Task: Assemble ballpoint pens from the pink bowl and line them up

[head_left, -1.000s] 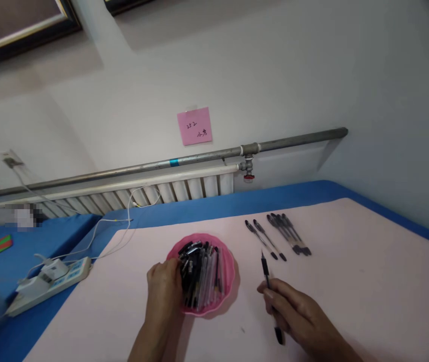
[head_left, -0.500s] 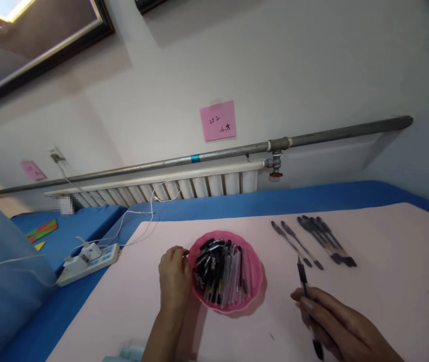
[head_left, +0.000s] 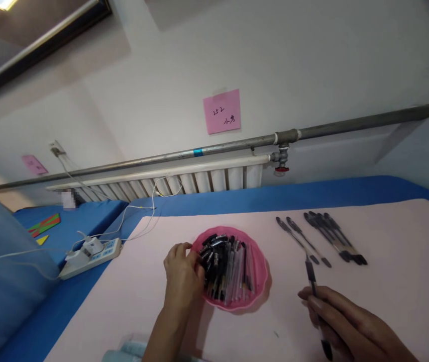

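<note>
My right hand [head_left: 344,319] pinches an uncapped black pen [head_left: 311,274], its tip pointing away from me and its black end plug near the palm. At the left edge of a pink scalloped bowl [head_left: 261,281] is my left hand [head_left: 182,274], fingers curled over the rim against the pen caps; its fingertips are partly hidden. Inside the bowl, black pen caps [head_left: 216,241] lie heaped at the left and back, with clear pen barrels [head_left: 235,274] beside them. Capped pens [head_left: 333,234] rest on the pink sheet beyond my right hand, two apart from a group of several.
The pink sheet [head_left: 154,296] covers a blue-topped table [head_left: 229,199]. A white power strip [head_left: 94,259] with plugs and cables lies at the left. Light-blue material [head_left: 124,352] is at the front edge. A radiator [head_left: 199,181] and pipe [head_left: 233,146] run along the wall.
My left hand has moved right, further over the bowl's rim and onto the caps. My right hand still holds the pen in much the same pose. The view has shifted slightly.
</note>
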{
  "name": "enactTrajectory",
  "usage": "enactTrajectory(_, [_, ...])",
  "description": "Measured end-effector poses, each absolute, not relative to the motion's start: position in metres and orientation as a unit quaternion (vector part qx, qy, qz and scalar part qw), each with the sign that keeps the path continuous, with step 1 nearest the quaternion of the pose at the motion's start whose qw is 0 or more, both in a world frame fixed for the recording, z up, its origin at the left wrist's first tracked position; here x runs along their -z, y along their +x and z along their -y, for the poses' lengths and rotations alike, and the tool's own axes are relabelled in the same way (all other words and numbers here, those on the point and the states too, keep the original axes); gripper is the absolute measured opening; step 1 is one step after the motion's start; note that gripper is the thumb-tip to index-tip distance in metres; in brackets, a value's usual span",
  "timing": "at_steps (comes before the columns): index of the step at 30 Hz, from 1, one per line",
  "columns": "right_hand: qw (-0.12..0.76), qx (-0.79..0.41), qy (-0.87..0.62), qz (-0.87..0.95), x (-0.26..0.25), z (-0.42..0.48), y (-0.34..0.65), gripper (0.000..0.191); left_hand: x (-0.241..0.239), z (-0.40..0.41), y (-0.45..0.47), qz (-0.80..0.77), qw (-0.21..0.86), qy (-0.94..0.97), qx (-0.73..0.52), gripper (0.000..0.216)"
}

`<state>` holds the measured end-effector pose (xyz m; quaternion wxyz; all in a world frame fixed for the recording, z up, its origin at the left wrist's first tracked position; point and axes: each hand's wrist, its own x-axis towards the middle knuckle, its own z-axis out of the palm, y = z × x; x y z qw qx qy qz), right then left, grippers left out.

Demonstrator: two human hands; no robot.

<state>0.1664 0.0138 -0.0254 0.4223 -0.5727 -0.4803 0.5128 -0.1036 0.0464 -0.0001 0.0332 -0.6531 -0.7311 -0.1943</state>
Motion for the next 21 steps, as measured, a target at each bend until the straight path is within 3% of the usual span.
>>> enactTrajectory(13, [0.423, -0.534, -0.561, 0.471, 0.024, -0.014, 0.166, 0.032, 0.006, -0.054, -0.095, 0.759, 0.002, -0.647, 0.080, 0.025])
enactTrajectory(18, [0.405, -0.534, -0.562, 0.484, 0.024, -0.014, 0.167, 0.033, 0.012, -0.057, -0.098, 0.759, -0.006, -0.640, 0.121, 0.023])
enactTrajectory(21, [0.404, -0.527, -0.563, 0.492, 0.020, -0.014, 0.168, 0.032, 0.012, -0.057, -0.106, 0.750, -0.053, -0.623, 0.216, 0.021])
